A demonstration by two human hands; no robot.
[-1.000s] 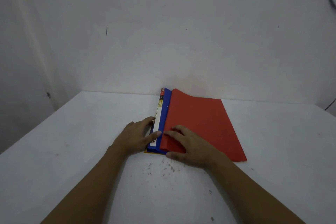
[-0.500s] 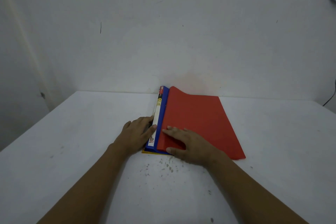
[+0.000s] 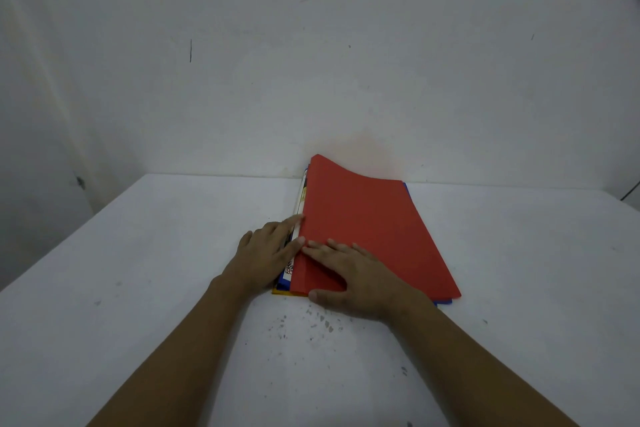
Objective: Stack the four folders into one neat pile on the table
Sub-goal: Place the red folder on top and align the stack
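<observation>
White table (image 3: 138,288), pile at far centre near wall. Flat red card folder (image 3: 374,236) on top, blue folder (image 3: 443,302) and yellow folder (image 3: 282,292) edges peeking below. Right hand (image 3: 356,279) flat, fingers spread on red cover; left hand (image 3: 266,253) open against spine side. Squaring step: press down, nudge edges flush, avoid buckling cover.

- A single view, from a camera worn on the person's head, looks forward and down across the white surface (image 3: 145,288).
- It faces the far wall (image 3: 346,62); a side wall closes the left.
- Both forearms enter from the near edge, so the camera sits close above them.
- Wide-angle lens; no second view shares the scene.
</observation>
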